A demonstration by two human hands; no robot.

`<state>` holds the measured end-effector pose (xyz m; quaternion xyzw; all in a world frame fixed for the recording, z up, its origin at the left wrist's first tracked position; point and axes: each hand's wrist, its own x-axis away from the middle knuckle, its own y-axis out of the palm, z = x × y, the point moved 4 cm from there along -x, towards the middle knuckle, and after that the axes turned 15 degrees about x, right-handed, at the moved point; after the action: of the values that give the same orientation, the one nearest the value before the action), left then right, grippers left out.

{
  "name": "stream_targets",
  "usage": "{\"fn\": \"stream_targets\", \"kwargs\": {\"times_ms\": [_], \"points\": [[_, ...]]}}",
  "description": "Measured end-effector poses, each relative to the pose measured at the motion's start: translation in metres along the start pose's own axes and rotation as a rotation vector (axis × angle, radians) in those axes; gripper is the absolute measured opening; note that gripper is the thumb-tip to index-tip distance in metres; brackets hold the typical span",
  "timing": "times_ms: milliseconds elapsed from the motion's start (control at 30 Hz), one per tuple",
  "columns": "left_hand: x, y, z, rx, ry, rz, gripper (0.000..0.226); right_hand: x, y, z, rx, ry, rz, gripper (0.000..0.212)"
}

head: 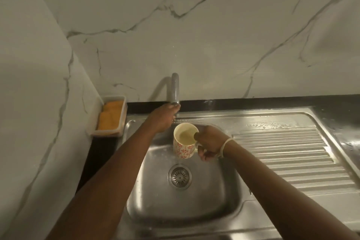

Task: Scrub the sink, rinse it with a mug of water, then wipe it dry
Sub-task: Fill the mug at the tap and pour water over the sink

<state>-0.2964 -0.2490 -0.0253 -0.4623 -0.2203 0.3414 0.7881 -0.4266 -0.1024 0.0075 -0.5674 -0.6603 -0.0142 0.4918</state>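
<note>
Over sink (pixel 194 210), fingers (pixel 202 154) apparently grip mug (pixel 184 148).

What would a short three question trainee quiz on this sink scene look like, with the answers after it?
1. True or false: the mug stands on the draining board.
2. Which hand grips the mug's handle? A) left B) right
3. Fill in: the left hand is at the base of the ____.

Key: 1. False; the right hand holds it over the sink basin. 2. B. 3. Tap.
</note>
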Motion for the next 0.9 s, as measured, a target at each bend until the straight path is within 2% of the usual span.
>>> {"fn": "stream_targets", "kwargs": {"times_ms": [133,200,267,333,400,567,900], "points": [[-0.001,0.001,-0.016,-0.159,-0.016,0.08,0.048,-0.018,0.004,-0.012,0.037,0.012,0.009,0.02],[-0.004,0.008,-0.033,-0.21,-0.049,0.043,0.052,-0.024,0.006,-0.018,0.042,0.007,0.041,0.021],[-0.005,0.014,-0.046,-0.167,-0.137,-0.02,0.053,-0.03,0.008,-0.024,0.048,-0.001,0.078,0.023],[-0.011,0.016,-0.046,-0.127,-0.166,-0.005,0.041,-0.035,0.012,-0.03,0.032,-0.01,0.094,0.022],[-0.02,0.01,-0.04,-0.127,-0.169,0.02,0.03,-0.038,0.016,-0.033,0.005,-0.01,0.112,0.021],[-0.033,0.001,-0.044,-0.048,-0.162,0.011,0.028,-0.046,0.022,-0.029,0.002,-0.005,0.154,0.02],[-0.039,-0.006,-0.035,-0.043,-0.089,0.023,0.021,-0.045,0.024,-0.03,-0.008,-0.018,0.181,0.028]]}}
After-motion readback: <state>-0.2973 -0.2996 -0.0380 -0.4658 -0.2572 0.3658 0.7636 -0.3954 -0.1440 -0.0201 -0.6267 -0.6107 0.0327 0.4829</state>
